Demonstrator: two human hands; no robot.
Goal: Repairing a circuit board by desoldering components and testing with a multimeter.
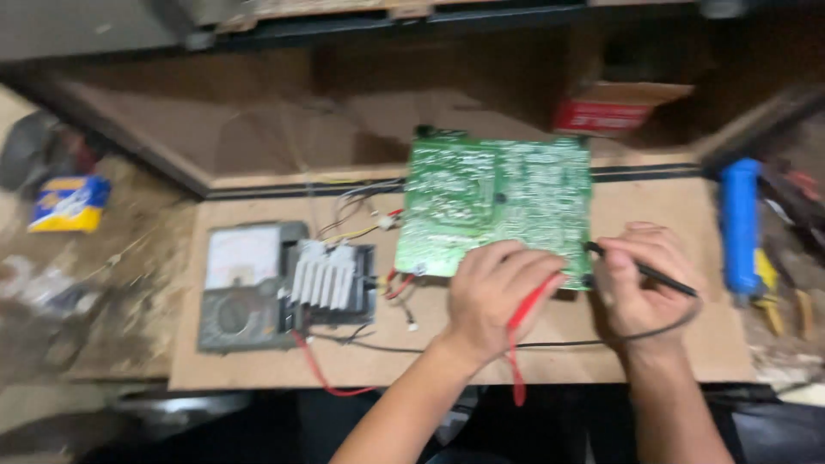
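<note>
Pinched between the curled fingers of the left hand (490, 296) is a red test probe (530, 302), its tip hidden under the fingers at the near edge of the green circuit board (497, 206), and just to the right the right hand (640, 279) pinches a black test probe (640, 268) like a pen, tip on the same board edge. Left of both grips, an analogue multimeter (249, 288) lies flat beside a finned heat sink (325, 279); far right of them lies a blue tool (739, 225), all on the wooden bench (275, 357).
</note>
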